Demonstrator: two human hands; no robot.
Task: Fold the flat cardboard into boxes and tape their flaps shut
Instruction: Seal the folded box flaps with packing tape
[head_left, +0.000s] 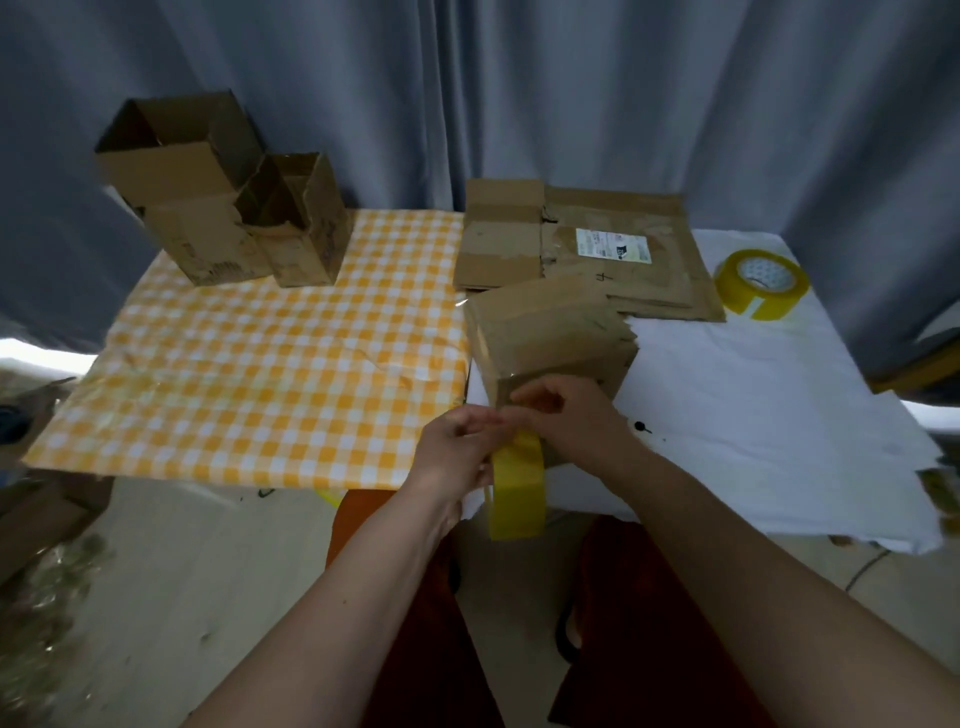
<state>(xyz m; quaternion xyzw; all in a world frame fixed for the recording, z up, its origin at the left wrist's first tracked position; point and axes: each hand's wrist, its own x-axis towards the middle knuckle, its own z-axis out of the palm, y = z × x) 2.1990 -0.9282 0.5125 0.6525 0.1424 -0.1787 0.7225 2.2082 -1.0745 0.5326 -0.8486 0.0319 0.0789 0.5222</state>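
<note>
A folded cardboard box stands near the table's front edge, its top flaps closed with clear tape across them. My left hand grips a yellow tape roll just below the box's near face. My right hand pinches the tape strip against that near face, fingers curled. A stack of flat cardboard lies behind the box. A second yellow tape roll lies at the right on the white cloth.
Two open boxes stand at the back left on the yellow checked cloth. A white cloth covers the table's right half. Grey curtains hang behind. Red-brown trouser legs are below, with more cardboard on the floor at the left.
</note>
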